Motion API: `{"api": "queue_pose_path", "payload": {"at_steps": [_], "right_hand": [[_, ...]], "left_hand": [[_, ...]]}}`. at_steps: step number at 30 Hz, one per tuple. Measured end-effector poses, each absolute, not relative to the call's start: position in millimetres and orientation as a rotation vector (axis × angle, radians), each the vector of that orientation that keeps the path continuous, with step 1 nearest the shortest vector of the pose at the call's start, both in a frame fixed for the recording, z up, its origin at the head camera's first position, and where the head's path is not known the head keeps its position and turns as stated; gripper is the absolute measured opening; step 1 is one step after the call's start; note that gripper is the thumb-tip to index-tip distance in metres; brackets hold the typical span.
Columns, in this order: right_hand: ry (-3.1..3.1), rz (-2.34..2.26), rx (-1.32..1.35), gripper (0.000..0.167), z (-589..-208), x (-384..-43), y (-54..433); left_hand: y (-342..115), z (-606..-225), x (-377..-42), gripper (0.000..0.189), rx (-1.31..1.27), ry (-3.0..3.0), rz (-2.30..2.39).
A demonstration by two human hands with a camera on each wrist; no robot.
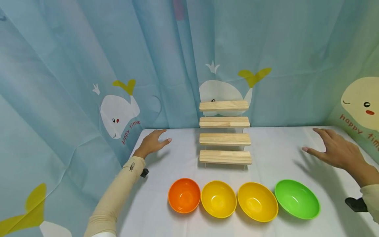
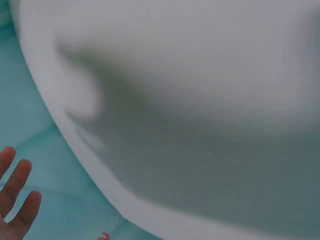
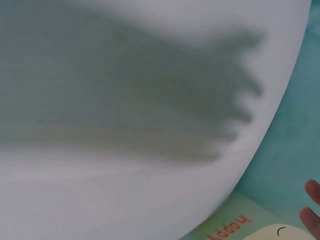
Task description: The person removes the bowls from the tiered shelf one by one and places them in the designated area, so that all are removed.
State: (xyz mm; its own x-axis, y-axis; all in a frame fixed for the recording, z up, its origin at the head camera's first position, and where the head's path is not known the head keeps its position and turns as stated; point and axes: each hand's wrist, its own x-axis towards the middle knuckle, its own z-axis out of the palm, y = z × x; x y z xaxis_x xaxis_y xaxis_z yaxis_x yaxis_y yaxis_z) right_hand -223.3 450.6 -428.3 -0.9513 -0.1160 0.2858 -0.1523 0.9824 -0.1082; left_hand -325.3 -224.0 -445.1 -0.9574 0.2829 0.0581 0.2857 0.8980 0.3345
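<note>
My left hand (image 1: 152,143) hovers over the left part of the white table, thumb and fingers apart, holding nothing. In the left wrist view only some fingertips (image 2: 20,180) show at the lower left, above a large shadow. On the opposite side my right hand (image 1: 340,149) is raised over the table with its fingers spread and nothing in them. Two of its fingertips (image 3: 311,220) appear at the right edge of the right wrist view. Nearest to the right hand is a green bowl (image 1: 297,199); an orange bowl (image 1: 184,195) is the closest bowl to the left hand.
Two yellow bowls, one (image 1: 218,199) left and one (image 1: 258,201) right, sit between the orange and green ones in a row. Behind them rises a stepped wooden rack (image 1: 225,139) with several slats. A blue curtain (image 1: 177,65) with whale prints borders the white table (image 1: 278,148).
</note>
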Motion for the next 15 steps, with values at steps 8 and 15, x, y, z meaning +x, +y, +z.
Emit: {"api": "queue_pose_path", "payload": {"at_steps": [8,15], "right_hand": [[-2.878,0.017,0.194,0.099,-436.4,-241.7,457.9],[-2.958,0.026,0.227,0.105,-434.7,-249.1,452.6]], "left_hand": [[-236.6,-455.4,-324.4,0.082,-0.507,-3.036,-0.210],[-239.6,-458.9,-323.0,0.088,-0.488,-3.107,-0.151]]}}
